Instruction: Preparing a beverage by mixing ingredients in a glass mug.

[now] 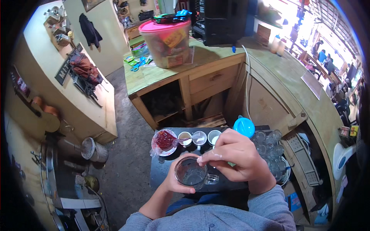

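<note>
A clear glass mug [191, 171] is held by my left hand [173, 180], its mouth facing up and its handle to the right. My right hand [238, 157] is over the mug's right side, thumb and fingers pinched at the rim. White residue marks its fingers; whether anything small sits between the fingertips is hidden. Beyond the mug, red jelly-like food [164, 140] in clear plastic lies on a white plate [174, 150]. Several white cups stand in a row beside it, among them a left cup [184, 135] and a middle cup [199, 138].
Under these is a dark low table [160, 176]. A blue-lidded container [244, 127] and several glass mugs [267, 147] stand at right. A wooden counter [202, 69] wraps around, bearing a pink-lidded tub [166, 43] and blue scissors [138, 65]. A bucket [94, 150] stands left.
</note>
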`<move>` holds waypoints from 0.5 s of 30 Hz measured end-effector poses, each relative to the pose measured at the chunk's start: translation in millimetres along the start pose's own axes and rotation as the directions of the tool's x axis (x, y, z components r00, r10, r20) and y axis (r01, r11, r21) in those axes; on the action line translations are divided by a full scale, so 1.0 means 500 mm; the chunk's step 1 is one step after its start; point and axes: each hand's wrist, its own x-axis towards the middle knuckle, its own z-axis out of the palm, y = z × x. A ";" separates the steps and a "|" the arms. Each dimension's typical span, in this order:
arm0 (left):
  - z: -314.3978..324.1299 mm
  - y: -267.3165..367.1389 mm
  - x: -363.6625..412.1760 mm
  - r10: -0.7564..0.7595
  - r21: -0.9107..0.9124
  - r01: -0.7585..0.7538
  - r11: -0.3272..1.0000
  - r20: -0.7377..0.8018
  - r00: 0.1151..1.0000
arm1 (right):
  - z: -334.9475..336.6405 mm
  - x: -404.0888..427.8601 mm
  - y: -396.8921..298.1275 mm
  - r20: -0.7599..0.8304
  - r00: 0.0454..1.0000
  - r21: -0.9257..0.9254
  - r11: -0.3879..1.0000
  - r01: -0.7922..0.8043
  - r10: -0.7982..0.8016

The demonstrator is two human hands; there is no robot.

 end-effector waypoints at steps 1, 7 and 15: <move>-0.003 -0.007 -0.004 0.001 -0.001 -0.001 1.000 -0.005 1.000 | 0.007 -0.005 -0.001 0.004 1.000 0.003 1.000 0.001 -0.001; 0.018 -0.017 0.004 -0.053 0.075 0.050 0.996 0.043 0.998 | 0.007 -0.038 0.044 0.100 0.994 0.087 0.995 -0.050 0.041; 0.077 -0.061 0.079 -0.106 0.031 0.102 0.994 0.197 0.975 | -0.055 -0.109 0.063 0.082 0.988 0.011 0.991 -0.133 0.131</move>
